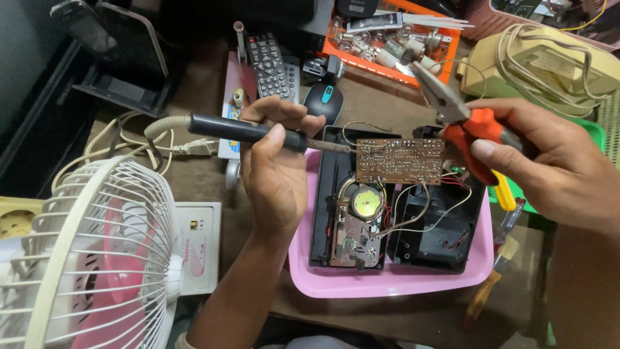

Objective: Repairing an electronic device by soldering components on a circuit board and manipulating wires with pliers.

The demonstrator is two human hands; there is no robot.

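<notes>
Left hand (274, 171) fingers around soldering iron (248, 131), right hand (549, 161) fingers gripping orange pliers (462, 119).

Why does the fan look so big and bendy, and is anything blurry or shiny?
Head view: the white fan sits near the wide lens, so it bulges and curves; the circuit board, the soldering iron in the left hand and the pliers in the right hand look sharp; soft even light, faint glare on the pink tray.
</notes>
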